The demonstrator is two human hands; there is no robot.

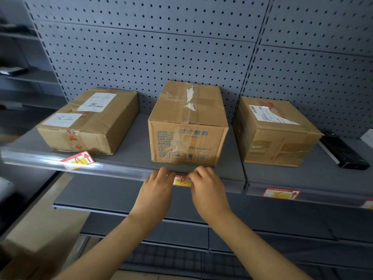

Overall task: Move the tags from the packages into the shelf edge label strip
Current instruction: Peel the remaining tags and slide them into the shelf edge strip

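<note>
Three cardboard packages stand on the grey shelf: a flat left one (88, 120), a tall middle one (187, 126) and a right one (276, 132). Along the shelf's front edge runs a clear label strip (121, 168). A red, white and yellow tag (181, 181) sits at the strip below the middle package. My left hand (159, 184) pinches its left end and my right hand (205, 184) pinches its right end. Another tag (77, 160) marked A sits tilted in the strip under the left package. A third tag (281, 193) sits in the strip under the right package.
A black device (343, 151) lies on the shelf right of the right package. Grey pegboard (161, 57) backs the shelf. A lower shelf (121, 201) juts out below my hands. A further tag (368, 204) shows at the right frame edge.
</note>
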